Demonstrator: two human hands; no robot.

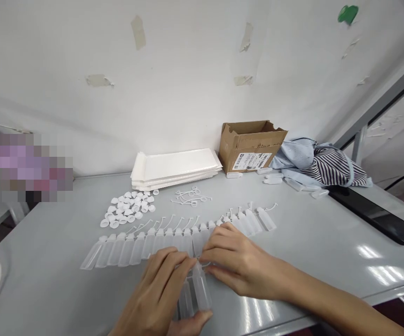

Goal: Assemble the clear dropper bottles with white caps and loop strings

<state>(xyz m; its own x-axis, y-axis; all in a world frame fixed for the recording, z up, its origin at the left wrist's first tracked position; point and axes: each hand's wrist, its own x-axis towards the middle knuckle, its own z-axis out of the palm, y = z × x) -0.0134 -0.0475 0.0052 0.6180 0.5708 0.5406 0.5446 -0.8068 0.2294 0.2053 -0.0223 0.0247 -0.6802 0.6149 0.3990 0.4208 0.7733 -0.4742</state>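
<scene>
My left hand [160, 289] grips a small translucent plastic bottle [202, 287] between thumb and fingers, its neck tilted away from me. At least one more bottle [186, 301] shows beneath that hand, partly hidden. The fingers of my right hand [235, 259] are pinched at the neck of the held bottle. A thin white plastic strap [207, 265] peeks out by those fingertips, mostly covered. Just beyond both hands lies a long row of similar bottles [139, 249], many with thin white straps at their necks. My hands hide part of that row.
White caps [128, 207] lie piled at the left, beside loose ringed straps [191, 196]. Behind them are stacked white trays [177, 168] and an open cardboard box [253, 144]. A striped cloth bag [335, 165], scattered bottles [274, 178] and a long black object [373, 212] occupy the right.
</scene>
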